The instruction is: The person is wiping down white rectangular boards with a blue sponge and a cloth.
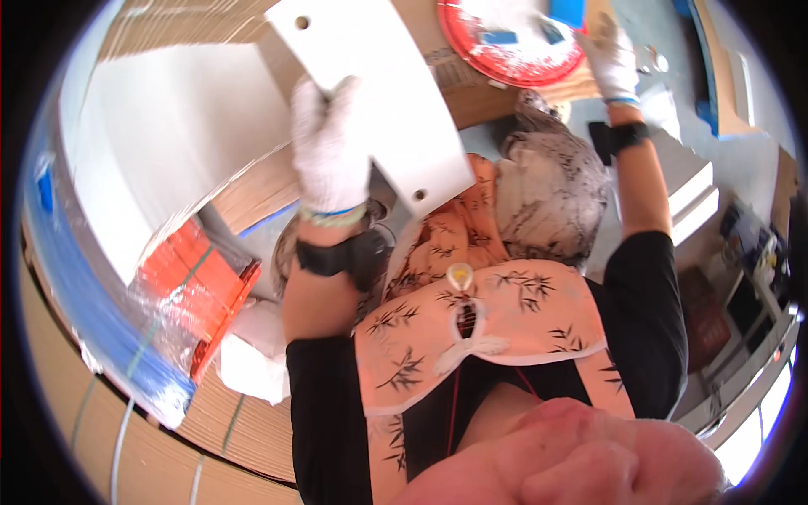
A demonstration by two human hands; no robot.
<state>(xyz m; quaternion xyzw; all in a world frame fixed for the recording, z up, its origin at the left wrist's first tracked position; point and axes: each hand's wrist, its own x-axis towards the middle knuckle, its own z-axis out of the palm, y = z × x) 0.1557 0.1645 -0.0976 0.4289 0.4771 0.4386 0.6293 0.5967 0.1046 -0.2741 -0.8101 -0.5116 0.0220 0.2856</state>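
My left hand (pixel 330 151), in a white knit glove, grips the edge of a white flat panel (pixel 391 93) with its thumb over the face. The panel is tilted and has a round hole near each visible end. Out to the right, my gloved right hand (pixel 613 61) is beside a round red tray (pixel 451 38) smeared with white paste. A blue piece (pixel 567 10) at the tray's rim is close to its fingers, which look apart, though blurred. Two small blue pieces lie in the paste, one of them a flat blue piece (pixel 498 38).
An open cardboard box (pixel 252 181) with white inner walls stands at the left. Nearer are orange wrapped packs (pixel 181 261), blue plastic-wrapped stock (pixel 109 311) and strapped cartons (pixel 215 421). White panels (pixel 697 202) are stacked past my right arm.
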